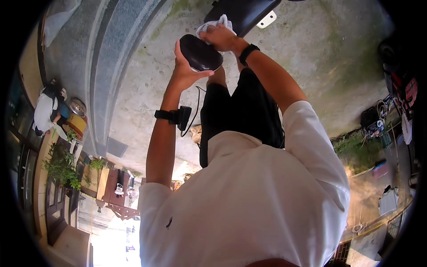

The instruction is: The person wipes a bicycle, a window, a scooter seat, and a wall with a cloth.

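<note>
My left hand grips a glossy dark oval pad along its left side and lower edge, thumb across the bottom. The pad looks like a small padded backrest, but I cannot be sure. A bunched white cloth is in my right hand, its fingers closed over it at the pad's upper right edge. Just beyond that hand lies a long dark seat-like piece with a white bracket on its side. Its far end runs out of view.
Stained concrete ground surrounds my legs. A black device with a cable is strapped to my left forearm. On the left, a person is near a round metal basin. Plants and assorted clutter line the sides.
</note>
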Motion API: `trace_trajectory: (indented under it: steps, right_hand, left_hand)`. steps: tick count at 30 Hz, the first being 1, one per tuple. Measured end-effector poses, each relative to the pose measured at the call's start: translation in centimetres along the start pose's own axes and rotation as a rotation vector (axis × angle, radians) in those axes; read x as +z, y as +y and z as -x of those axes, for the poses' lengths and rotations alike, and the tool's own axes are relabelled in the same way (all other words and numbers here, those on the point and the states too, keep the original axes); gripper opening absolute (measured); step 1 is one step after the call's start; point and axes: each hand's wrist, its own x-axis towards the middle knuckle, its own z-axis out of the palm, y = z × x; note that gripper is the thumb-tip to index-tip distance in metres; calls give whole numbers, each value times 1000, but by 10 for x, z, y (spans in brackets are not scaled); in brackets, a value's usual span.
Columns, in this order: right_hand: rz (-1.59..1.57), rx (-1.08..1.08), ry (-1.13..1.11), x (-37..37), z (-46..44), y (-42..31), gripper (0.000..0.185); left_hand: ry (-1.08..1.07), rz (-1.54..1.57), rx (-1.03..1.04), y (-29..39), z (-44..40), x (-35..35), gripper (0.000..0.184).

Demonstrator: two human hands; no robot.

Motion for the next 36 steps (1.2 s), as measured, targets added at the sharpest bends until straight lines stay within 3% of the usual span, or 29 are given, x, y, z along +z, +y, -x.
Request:
trace_trajectory:
  steps: [4,7,11,13,14,16,21,24,27,31,36]
  right_hand:
    - [-87,-17,2,-6,24,14,56]
    - [-96,-125,-182,-19,59,15,48]
    - [-122,-94,-74,31,121,29,48]
    - [9,116,52,27,133,29,43]
    - [7,115,49,21,131,29,43]
    - [-310,309,28,0,123,35,38]
    - [-432,214,39,-30,93,10,39]
    - [-297,55,165,-30,66,-10,41]
    - [240,46,156,1,33,-11,35]
    - [452,-93,-26,8,5,-3,25]
    - [484,-139,-116,-4,-5,-10,24]
  left_hand:
    - [4,18,13,0,-1,0,141]
    - [8,-9,-14,5,-1,-3,141]
    - [17,-9,-5,4,-1,-1,141]
    - [17,-17,8,5,-2,-2,141]
    - [17,-15,5,7,-1,-3,141]
    - [7,2,-19,10,-1,-4,142]
    - [61,37,15,-2,-2,0,143]
    - [60,46,19,0,-1,-1,144]
    - [59,21,14,-3,-2,0,144]
    - [47,45,0,-4,-2,-1,146]
    - [24,-36,-65,1,-1,-2,143]
